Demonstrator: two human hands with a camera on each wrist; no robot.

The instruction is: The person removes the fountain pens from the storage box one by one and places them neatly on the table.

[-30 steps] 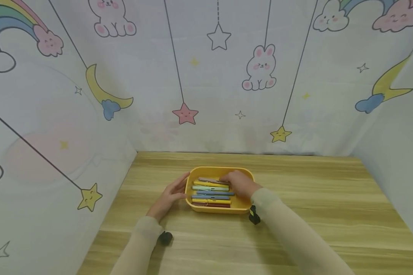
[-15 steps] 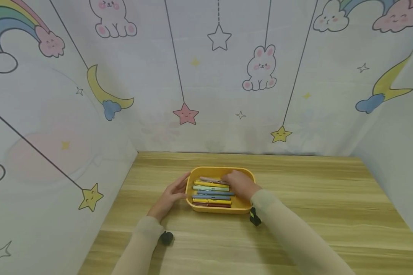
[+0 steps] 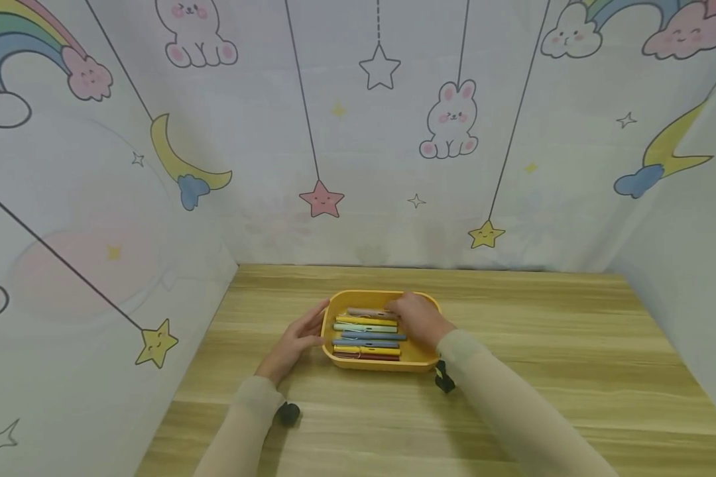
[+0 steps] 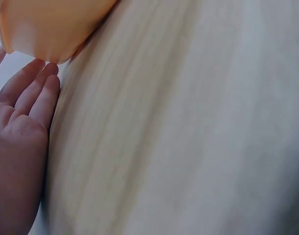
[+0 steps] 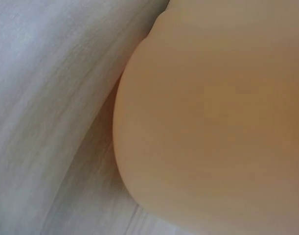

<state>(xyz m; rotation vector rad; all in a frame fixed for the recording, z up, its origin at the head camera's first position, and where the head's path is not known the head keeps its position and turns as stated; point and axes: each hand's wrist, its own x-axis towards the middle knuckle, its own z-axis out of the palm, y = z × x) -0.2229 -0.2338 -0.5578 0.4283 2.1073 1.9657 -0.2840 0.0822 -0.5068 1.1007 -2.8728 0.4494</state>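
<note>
A yellow rounded box [image 3: 382, 366] stands on the table, with several clip pens lying side by side in it. My left hand [image 3: 292, 343] rests its fairly straight fingers against the box's left end; the left wrist view has these fingers [image 4: 44, 100] at the box wall [image 4: 56, 24]. Reaching inside at the right, my right hand [image 3: 419, 319] pinches the right end of the rearmost pen [image 3: 366, 313], a pinkish-brown one; its fingertips are hidden. In front of that lie a yellow pen [image 3: 364, 320], a mint pen [image 3: 366, 328], blue pens [image 3: 372, 336], another yellow pen [image 3: 370, 350] and a dark red pen [image 3: 370, 357].
The wood-grain table [image 3: 549, 344] extends on both sides of the box. A white cloth wall [image 3: 394, 232] printed with stars and rabbits rises behind it. The box's outer wall [image 5: 213, 122] fills most of the right wrist view.
The pinkish-brown pen, slanted before, now lies nearly level with the other pens. My right hand has shifted very slightly rightward; the left hand has kept its place on the box.
</note>
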